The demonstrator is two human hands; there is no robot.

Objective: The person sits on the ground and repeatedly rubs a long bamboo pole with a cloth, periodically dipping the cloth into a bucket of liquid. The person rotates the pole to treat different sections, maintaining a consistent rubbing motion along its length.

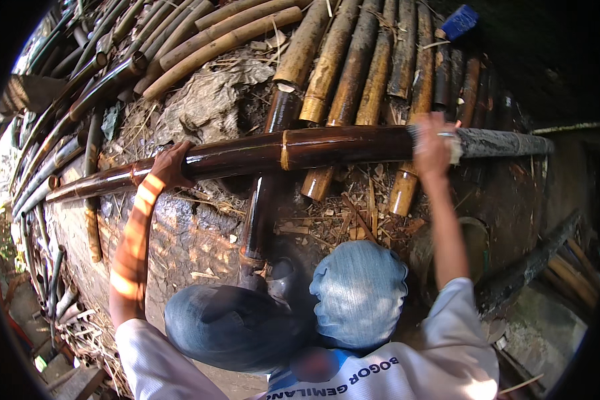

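Observation:
A long bamboo pole (353, 145) lies crosswise in front of my knees. Most of it is dark, wet and glossy, while the stretch beyond my right hand is dull grey. My left hand (172, 167) is wrapped over its left part. On the right part, my right hand (433, 143), smeared by motion, presses a small whitish pad (455, 148) against the surface; whether it is cloth or sponge I cannot make out. Beneath the pole, a dark wet bamboo length (261, 213) runs from near my feet to the far side.
Several yellow-brown bamboo lengths (327, 67) lie side by side beyond the pole. More bamboo (227, 43) is piled at the far left. A blue object (459, 23) sits at the far right. A round container (477, 243) stands beside my right forearm. Shavings litter the ground (200, 247).

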